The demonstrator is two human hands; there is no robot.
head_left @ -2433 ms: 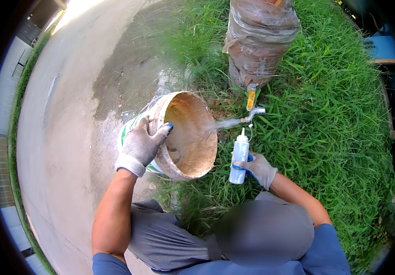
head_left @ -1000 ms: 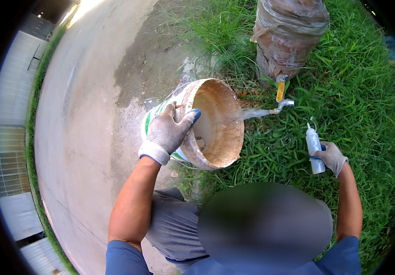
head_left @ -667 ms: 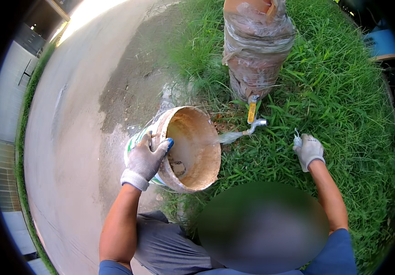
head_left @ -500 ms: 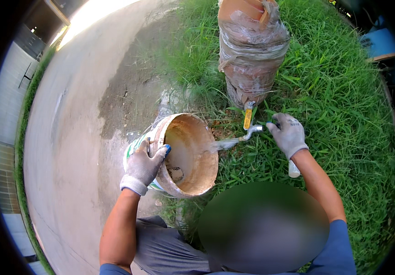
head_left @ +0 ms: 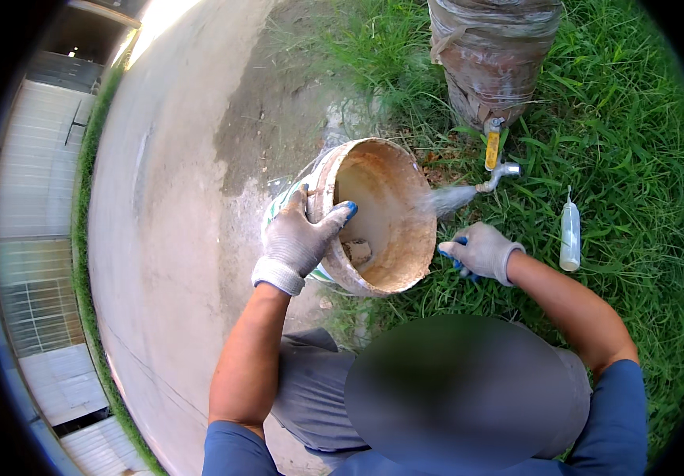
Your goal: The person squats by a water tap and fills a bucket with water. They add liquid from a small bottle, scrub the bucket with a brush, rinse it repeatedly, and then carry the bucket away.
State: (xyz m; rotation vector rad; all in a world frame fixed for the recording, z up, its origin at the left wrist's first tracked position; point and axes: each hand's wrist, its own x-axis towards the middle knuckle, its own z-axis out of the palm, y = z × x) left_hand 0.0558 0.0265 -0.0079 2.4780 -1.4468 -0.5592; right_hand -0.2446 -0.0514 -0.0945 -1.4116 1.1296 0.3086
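Note:
A mud-stained bucket (head_left: 420,190) tilts with its mouth toward the tap, cloudy water and a pale lump (head_left: 357,252) inside. My left hand (head_left: 298,238), in a grey glove with blue fingertips, grips its left rim, thumb over the inner edge. Water sprays into the mouth from a metal tap (head_left: 501,176) with a yellow lever (head_left: 492,151). My right hand (head_left: 481,252), gloved too, hovers just beside the bucket's right rim. Its thumb and fingers are bent but apart, and nothing shows in them; some fingertips are partly hidden.
Behind the tap stands a plastic-wrapped post (head_left: 497,59). A white squeeze bottle (head_left: 570,236) with a thin nozzle lies in the grass (head_left: 628,190) at right. Concrete pavement (head_left: 163,198), partly wet, stretches along the left.
My right hand has left the tap and come down and left to the bucket's side. The water spray looks wider. The bottle, partly covered by my wrist before, now shows whole.

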